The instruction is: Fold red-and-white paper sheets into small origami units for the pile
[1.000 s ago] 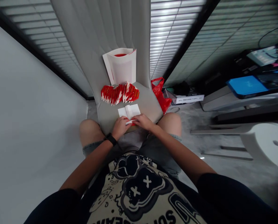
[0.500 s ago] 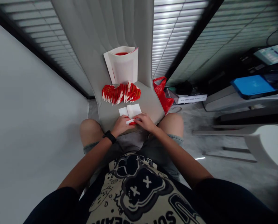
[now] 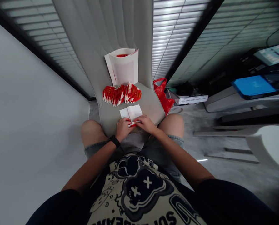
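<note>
A white and red folded paper lies at the front of the grey chair seat, its white side mostly up. My left hand, with a black watch at the wrist, pinches the left part of its near edge. At the right part of that edge, my right hand has its fingers closed on the same paper. A narrow strip of red and white shows between the fingertips. Beyond the paper stands a curved row of red and white folded papers. Larger white sheets with red inside lean against the chair back.
The grey chair stands between my knees. A red plastic bag and a box are to its right. Farther right are a blue object and a white stool. A white wall is on the left.
My left hand has turned and shifted slightly toward me at the near edge. The strip between the hands shows less red, and the paper's near edge looks more folded. My right hand has barely moved.
</note>
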A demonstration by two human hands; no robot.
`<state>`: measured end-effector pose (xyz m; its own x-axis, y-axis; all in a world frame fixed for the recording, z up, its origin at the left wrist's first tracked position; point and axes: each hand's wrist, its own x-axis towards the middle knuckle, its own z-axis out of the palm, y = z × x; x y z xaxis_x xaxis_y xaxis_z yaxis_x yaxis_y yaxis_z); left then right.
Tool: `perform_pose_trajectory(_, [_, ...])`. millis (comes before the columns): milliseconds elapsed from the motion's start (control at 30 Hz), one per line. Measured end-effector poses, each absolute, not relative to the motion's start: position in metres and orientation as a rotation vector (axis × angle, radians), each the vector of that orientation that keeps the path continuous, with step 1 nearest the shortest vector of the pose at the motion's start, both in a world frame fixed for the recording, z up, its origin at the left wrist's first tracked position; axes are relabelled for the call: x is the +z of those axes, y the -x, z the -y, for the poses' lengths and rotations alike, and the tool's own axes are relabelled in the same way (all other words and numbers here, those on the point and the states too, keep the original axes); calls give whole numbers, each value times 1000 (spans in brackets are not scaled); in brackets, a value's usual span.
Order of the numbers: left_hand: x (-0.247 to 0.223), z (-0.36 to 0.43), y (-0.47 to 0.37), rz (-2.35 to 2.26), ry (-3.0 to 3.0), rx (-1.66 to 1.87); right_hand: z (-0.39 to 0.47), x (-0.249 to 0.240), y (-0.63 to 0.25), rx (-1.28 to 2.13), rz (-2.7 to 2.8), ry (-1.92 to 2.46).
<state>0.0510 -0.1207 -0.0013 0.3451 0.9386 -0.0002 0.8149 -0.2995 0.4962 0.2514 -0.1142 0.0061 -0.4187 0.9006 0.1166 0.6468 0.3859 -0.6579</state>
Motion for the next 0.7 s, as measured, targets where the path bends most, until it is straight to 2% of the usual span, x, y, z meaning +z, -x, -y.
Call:
perform_pose_trajectory(300, [19, 121, -62, -1710, -2235, 258, 114, 4, -250, 749, 2230, 1404])
perform_pose_trajectory(467, [42, 129, -61, -1754, -2430, 291, 108, 0, -246, 693, 2309, 1499])
perform_pose_trajectory(567, [47, 146, -57, -1578, -2609, 297, 105, -4, -244, 682, 2305, 1513])
perform_pose_trajectory(700, [31, 173, -54, -1269, -2735, 280, 104, -10, -243, 677, 2277, 1475])
